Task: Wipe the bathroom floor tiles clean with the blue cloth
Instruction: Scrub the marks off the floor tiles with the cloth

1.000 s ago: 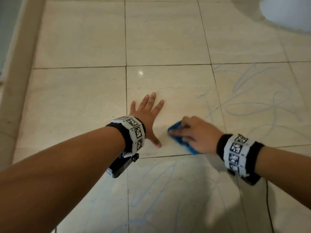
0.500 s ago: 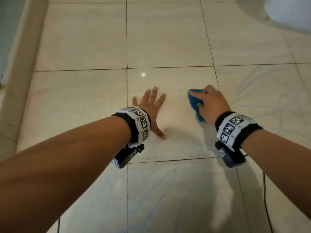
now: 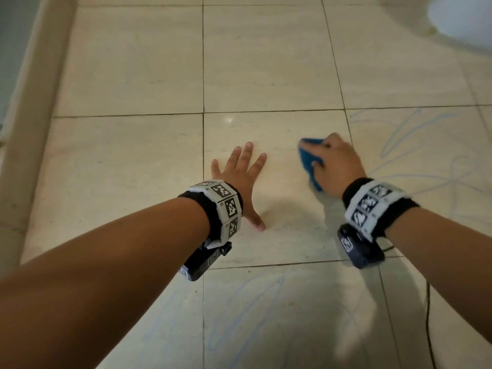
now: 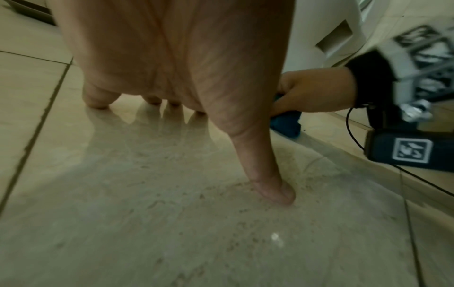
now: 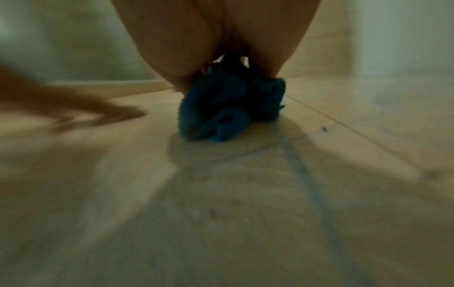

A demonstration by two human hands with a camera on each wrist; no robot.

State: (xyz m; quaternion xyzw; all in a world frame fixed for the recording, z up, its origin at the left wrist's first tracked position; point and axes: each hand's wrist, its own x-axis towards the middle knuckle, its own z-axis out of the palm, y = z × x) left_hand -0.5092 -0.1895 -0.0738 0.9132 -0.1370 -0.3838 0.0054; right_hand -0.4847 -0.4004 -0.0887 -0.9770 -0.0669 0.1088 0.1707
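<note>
Hands first: I count two, each wrist wearing a black band with white panels of black square marker codes; I can read no words or brand on them, and the right ones are blurred; my left hand (image 3: 241,179) lies flat with fingers and thumb spread, pressed on the floor tiles (image 3: 133,169); my right hand (image 3: 336,166) has its fingers curled over the blue cloth (image 3: 308,158), one bunched cloth, pressed to the same tile near its right grout line; two black wrist cameras hang under the bands, each with a small white-framed marker; pale blue scribbles (image 3: 415,134) cover the tile beside the cloth and the near tiles; a white fixture (image 3: 463,20) sits far right.
</note>
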